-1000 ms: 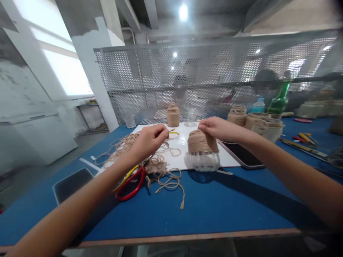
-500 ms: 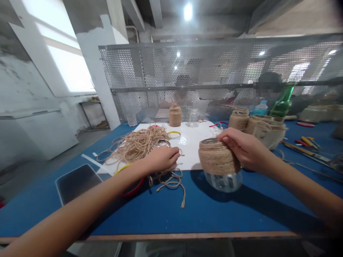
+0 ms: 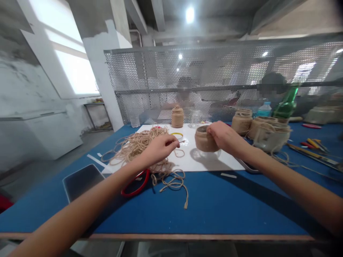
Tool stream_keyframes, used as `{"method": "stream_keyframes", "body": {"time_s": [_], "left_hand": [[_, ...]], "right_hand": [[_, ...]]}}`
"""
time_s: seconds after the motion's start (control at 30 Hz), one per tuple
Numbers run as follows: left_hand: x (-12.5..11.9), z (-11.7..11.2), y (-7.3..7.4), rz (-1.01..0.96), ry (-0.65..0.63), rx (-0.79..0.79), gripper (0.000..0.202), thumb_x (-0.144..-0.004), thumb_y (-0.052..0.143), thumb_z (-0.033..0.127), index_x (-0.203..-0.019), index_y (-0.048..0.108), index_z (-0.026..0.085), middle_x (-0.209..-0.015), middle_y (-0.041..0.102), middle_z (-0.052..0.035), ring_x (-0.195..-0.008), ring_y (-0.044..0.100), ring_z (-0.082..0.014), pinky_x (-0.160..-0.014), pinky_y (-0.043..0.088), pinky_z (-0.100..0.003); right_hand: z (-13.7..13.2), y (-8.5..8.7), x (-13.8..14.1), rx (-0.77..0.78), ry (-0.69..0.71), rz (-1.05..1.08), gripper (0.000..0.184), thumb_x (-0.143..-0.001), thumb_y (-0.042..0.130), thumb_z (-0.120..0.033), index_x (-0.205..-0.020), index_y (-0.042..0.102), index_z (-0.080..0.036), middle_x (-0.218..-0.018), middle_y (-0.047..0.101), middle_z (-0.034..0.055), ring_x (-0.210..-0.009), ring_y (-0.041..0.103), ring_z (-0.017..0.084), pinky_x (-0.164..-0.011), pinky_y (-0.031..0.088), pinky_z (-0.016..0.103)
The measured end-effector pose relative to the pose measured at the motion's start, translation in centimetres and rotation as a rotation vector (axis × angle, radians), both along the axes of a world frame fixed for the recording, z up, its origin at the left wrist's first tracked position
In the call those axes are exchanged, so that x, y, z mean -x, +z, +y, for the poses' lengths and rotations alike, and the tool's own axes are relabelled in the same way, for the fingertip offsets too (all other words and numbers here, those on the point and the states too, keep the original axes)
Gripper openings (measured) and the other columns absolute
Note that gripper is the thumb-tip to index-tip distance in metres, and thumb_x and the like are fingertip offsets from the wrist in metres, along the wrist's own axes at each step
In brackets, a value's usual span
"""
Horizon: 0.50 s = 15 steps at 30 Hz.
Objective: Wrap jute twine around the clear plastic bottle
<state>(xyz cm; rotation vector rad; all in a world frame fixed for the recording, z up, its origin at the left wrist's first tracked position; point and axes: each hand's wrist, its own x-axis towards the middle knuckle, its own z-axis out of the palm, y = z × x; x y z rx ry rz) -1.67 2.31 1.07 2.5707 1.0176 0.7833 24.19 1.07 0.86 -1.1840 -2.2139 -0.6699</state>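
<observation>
My right hand point(image 3: 221, 135) grips the rim of a glass jar point(image 3: 205, 140) whose upper part is wound with jute twine; its clear bottom shows below the winding, over the white sheet point(image 3: 184, 162). My left hand point(image 3: 164, 147) is closed in a pinch on a strand of twine, whose short end point(image 3: 182, 141) sticks out past the fingertips. Beside and behind that hand lies a loose heap of twine point(image 3: 136, 144). Red-handled scissors point(image 3: 136, 192) rest partly under my left forearm, with twine loops point(image 3: 174, 184) to their right.
A twine-wrapped jar point(image 3: 177, 117) stands at the back, with a clear jar point(image 3: 195, 117) beside it. Wrapped jars point(image 3: 241, 123), a green bottle point(image 3: 286, 103) and tools point(image 3: 313, 144) occupy the right. A dark flat tablet-like object point(image 3: 80, 182) lies left. A perforated metal screen point(image 3: 155, 85) closes off the back.
My right hand has carried the wrapped jar away from me and slightly left, from above the blue tabletop to the white sheet. My left hand has risen slightly, still pinching the twine.
</observation>
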Motion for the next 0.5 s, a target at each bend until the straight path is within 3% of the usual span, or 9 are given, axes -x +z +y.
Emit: {"method": "stream_keyframes", "body": {"time_s": [0.13,0.23,0.37,0.43,0.5], "left_hand": [[0.0,-0.9,1.0,-0.217,-0.084,0.253,0.019,-0.083,0.046,0.027,-0.084,0.059,0.013,-0.075,0.063,-0.0036,-0.072,0.055,-0.0127,-0.067,0.04,-0.025],[-0.5,-2.1,1.6,-0.334,-0.168,0.372,0.017,-0.084,0.046,0.026,-0.089,0.056,0.013,-0.076,0.065,-0.0039,-0.071,0.054,-0.0105,-0.065,0.04,-0.022],[-1.3,-3.6,2.3,-0.399,-0.219,0.318,0.018,-0.085,0.046,0.028,-0.087,0.057,0.014,-0.077,0.063,-0.0022,-0.066,0.053,-0.0095,-0.059,0.04,-0.021],[-1.4,-4.0,2.6,-0.379,-0.176,0.194,0.017,-0.084,0.047,0.026,-0.086,0.059,0.015,-0.078,0.062,-0.0019,-0.069,0.054,-0.0108,-0.061,0.04,-0.022],[-1.2,-4.1,3.0,-0.322,-0.132,0.077,0.018,-0.084,0.046,0.026,-0.088,0.06,0.016,-0.082,0.062,-0.0023,-0.075,0.054,-0.0125,-0.066,0.041,-0.024]], "right_hand": [[-1.3,0.7,0.4,0.002,0.005,0.041,0.021,-0.085,0.035,-0.018,-0.08,0.056,-0.016,-0.082,0.06,0.0106,-0.083,0.053,0.024,-0.079,0.039,0.039],[-3.6,2.2,2.1,0.088,0.088,0.306,0.023,-0.086,0.038,-0.023,-0.095,0.058,-0.017,-0.096,0.061,0.0098,-0.094,0.054,0.024,-0.084,0.039,0.038],[-5.8,2.4,5.7,0.56,0.385,0.663,0.025,-0.088,0.039,-0.031,-0.105,0.054,-0.021,-0.104,0.06,0.0056,-0.097,0.054,0.019,-0.085,0.04,0.034],[-6.0,1.8,7.3,0.815,0.54,0.832,0.024,-0.088,0.042,-0.032,-0.108,0.049,-0.021,-0.091,0.06,0.0034,-0.088,0.056,0.015,-0.083,0.042,0.033],[-5.7,1.3,8.2,0.961,0.626,1.004,0.018,-0.087,0.044,-0.033,-0.097,0.05,-0.02,-0.067,0.052,-0.0025,-0.065,0.052,0.01,-0.07,0.045,0.028]]}}
